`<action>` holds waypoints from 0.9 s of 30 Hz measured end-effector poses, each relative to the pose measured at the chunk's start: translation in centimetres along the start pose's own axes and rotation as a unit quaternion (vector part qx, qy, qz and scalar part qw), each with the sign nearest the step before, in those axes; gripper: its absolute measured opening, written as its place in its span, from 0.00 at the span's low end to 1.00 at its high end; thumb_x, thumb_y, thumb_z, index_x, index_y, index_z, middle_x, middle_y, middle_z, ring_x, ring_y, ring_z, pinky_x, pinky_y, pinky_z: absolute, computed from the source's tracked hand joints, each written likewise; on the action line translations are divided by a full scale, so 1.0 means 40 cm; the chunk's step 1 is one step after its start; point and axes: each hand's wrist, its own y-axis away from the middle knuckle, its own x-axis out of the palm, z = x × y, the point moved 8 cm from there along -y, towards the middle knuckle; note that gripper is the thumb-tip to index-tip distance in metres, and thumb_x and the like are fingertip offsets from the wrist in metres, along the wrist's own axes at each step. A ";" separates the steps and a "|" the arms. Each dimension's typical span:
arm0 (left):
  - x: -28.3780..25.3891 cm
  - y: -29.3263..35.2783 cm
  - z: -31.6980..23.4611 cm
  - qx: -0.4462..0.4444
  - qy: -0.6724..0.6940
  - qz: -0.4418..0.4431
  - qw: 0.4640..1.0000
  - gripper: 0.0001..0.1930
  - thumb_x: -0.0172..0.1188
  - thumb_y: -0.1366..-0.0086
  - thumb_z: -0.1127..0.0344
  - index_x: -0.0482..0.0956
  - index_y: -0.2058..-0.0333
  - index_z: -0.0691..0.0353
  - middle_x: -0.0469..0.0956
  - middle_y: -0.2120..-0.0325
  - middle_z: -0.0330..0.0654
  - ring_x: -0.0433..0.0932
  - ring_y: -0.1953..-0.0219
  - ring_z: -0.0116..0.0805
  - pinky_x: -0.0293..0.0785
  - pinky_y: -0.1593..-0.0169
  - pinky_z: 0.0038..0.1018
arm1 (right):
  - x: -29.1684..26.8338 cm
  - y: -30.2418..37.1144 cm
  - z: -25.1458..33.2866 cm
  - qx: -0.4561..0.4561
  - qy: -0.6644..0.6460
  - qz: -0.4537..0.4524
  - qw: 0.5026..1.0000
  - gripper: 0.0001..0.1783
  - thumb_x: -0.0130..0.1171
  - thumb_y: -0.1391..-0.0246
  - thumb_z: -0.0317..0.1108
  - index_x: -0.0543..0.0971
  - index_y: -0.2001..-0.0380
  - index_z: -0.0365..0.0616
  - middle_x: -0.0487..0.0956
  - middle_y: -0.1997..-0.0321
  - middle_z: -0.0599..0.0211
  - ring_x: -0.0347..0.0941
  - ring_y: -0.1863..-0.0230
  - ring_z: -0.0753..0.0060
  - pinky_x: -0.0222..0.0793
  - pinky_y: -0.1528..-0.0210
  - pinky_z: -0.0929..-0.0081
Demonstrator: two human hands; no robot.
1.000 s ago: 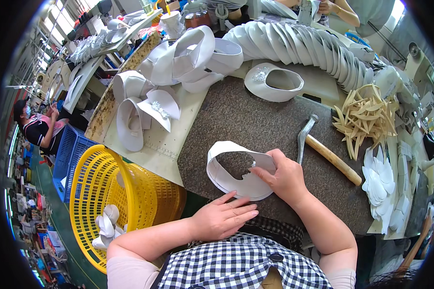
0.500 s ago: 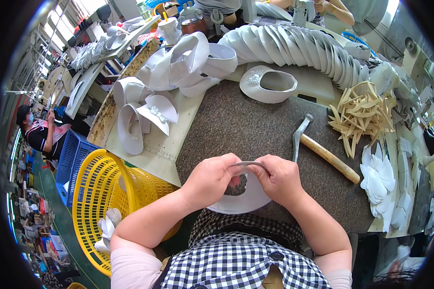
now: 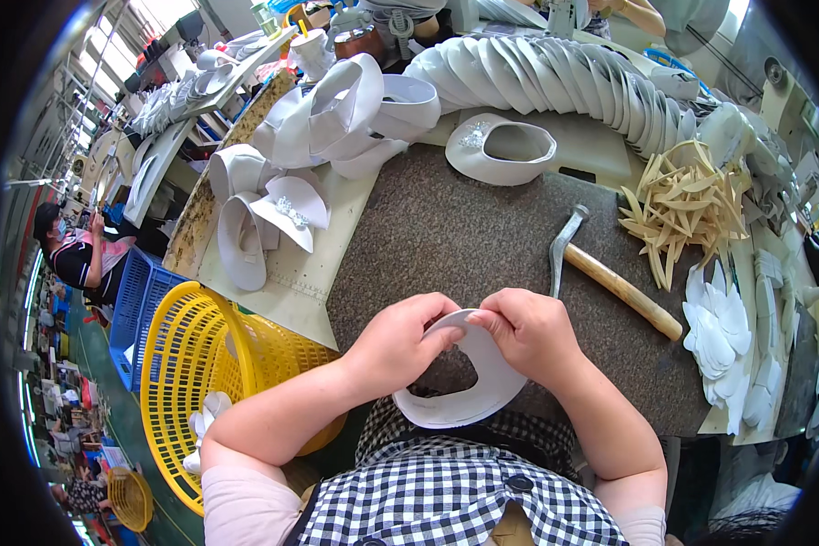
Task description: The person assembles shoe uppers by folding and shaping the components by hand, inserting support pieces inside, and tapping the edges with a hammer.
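Observation:
My left hand [image 3: 399,342] and my right hand [image 3: 530,333] pinch the far edge of a white shoe upper [image 3: 487,387], thumbs toward each other. The piece is a loop with a wide opening, and its near end hangs close to my checked apron. Beyond it on the dark stone slab lies a hammer [image 3: 621,289] with a wooden handle and a curved metal head. Near the slab's far edge sits another white upper [image 3: 511,175] with a sparkling ornament. More white uppers [image 3: 243,246] lie in a group at the left, one with a similar ornament.
A long fanned row of white pieces [image 3: 555,77] curves along the back. At the right are a heap of tan curved strips [image 3: 687,200] and a stack of white cutouts [image 3: 714,332]. A yellow basket [image 3: 191,382] stands left below the table. A person [image 3: 77,250] is farther left.
The shoe upper has been tilted so its face and opening show more fully. My left thumb has shifted on its edge. Both hands still grip it.

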 end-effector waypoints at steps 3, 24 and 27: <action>0.003 -0.012 -0.015 -0.044 0.015 -0.004 0.999 0.06 0.56 0.35 0.68 0.75 0.65 0.66 0.76 0.73 0.40 0.78 0.73 0.25 0.75 0.69 0.21 | -0.015 0.000 -0.001 -0.030 -0.011 -0.026 0.999 0.10 0.59 0.44 0.37 0.78 0.68 0.41 0.79 0.75 0.59 0.78 0.72 0.62 0.73 0.71 0.70; -0.099 -0.052 -0.186 0.242 -0.128 -0.256 0.927 0.06 0.63 0.41 0.69 0.77 0.68 0.64 0.72 0.79 0.42 0.73 0.75 0.36 0.69 0.71 0.27 | -0.032 0.001 -0.104 0.122 -0.268 -0.062 0.954 0.13 0.61 0.46 0.25 0.73 0.57 0.40 0.79 0.64 0.67 0.74 0.66 0.80 0.71 0.64 0.80; -0.104 -0.044 -0.225 0.305 -0.249 -0.264 0.881 0.07 0.63 0.45 0.70 0.78 0.67 0.61 0.71 0.79 0.39 0.73 0.76 0.36 0.69 0.72 0.28 | -0.009 0.019 -0.139 0.185 -0.335 -0.044 0.923 0.13 0.62 0.47 0.24 0.76 0.57 0.39 0.79 0.65 0.69 0.74 0.67 0.81 0.71 0.64 0.81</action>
